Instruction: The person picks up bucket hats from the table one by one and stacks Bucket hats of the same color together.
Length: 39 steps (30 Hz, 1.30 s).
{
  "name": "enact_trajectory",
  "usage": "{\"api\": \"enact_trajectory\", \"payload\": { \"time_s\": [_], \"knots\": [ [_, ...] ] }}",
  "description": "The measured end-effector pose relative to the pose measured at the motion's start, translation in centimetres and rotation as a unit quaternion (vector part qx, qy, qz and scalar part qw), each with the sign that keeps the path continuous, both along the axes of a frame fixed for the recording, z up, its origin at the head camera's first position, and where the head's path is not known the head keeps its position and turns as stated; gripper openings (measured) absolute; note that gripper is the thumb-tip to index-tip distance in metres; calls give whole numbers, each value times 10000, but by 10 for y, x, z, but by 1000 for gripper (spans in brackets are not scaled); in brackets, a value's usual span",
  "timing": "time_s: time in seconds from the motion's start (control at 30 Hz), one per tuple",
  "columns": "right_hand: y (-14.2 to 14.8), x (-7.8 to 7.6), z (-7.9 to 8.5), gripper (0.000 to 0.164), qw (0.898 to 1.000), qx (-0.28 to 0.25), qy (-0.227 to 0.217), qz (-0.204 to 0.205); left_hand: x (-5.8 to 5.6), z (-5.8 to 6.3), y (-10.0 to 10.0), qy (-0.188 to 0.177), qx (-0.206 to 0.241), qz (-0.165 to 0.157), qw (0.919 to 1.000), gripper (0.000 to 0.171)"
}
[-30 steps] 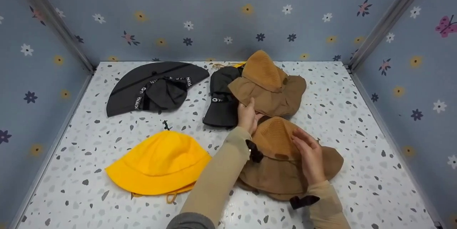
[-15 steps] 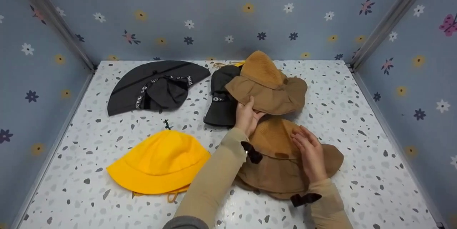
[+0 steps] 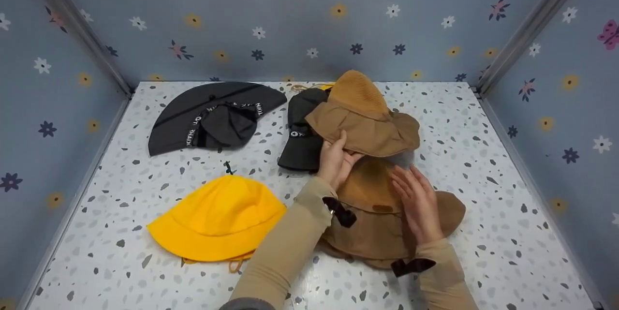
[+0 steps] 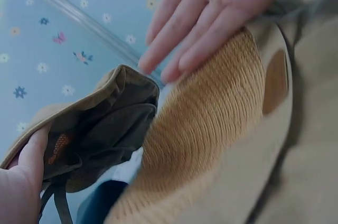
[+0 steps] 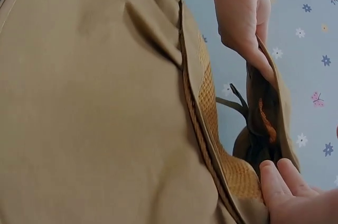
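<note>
My left hand [image 3: 334, 161] grips the front brim of a brown sun hat [image 3: 355, 131] with a woven tan crown, thumb on top. In the left wrist view its dark inside shows, and the left hand [image 4: 24, 182] pinches the brim edge. Nearer me lies a second brown hat [image 3: 370, 232], its ribbed crown [image 4: 206, 113] rounded up and a small tag on its band. My right hand [image 3: 418, 203] is beside that crown with fingers straight; whether they touch it I cannot tell. In the right wrist view, the second hat's brim [image 5: 90, 108] fills the left side.
A yellow bucket hat [image 3: 220, 223] lies at the front left. Behind it is a wide-brimmed black hat [image 3: 179, 111] with a lettered band. Another black hat [image 3: 300, 150] lies partly under the held hat. Flowered walls [image 3: 300, 20] enclose the speckled table [image 3: 111, 194] at the back and sides.
My right fingers have straightened and drawn slightly away from the nearer hat's crown, which looks rounder. The hat in my left hand has tilted a little to the right.
</note>
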State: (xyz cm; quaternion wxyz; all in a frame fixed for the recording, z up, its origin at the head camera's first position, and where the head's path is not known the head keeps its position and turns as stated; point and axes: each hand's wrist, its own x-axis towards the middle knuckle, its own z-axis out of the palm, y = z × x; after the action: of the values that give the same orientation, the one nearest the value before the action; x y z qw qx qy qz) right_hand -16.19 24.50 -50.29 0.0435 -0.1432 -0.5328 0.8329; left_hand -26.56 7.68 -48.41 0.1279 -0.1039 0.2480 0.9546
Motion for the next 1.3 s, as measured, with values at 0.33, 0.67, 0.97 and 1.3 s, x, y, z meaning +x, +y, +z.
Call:
{"api": "enact_trajectory", "payload": {
  "time_s": [0.33,0.67,0.97,1.3],
  "knots": [
    [-2,-12,4,73,9829,-1697,43,718,17,11,3,302,172,-371,9987,41],
    [0,-24,8,62,9538,-2933,275,584,22,11,3,187,170,-615,9978,39],
    [3,-33,12,34,9193,-3895,447,332,26,7,3,132,144,-841,9963,41],
    [1,-35,16,22,9047,-4229,406,-314,30,5,2,53,204,-900,9957,41]
  ]
}}
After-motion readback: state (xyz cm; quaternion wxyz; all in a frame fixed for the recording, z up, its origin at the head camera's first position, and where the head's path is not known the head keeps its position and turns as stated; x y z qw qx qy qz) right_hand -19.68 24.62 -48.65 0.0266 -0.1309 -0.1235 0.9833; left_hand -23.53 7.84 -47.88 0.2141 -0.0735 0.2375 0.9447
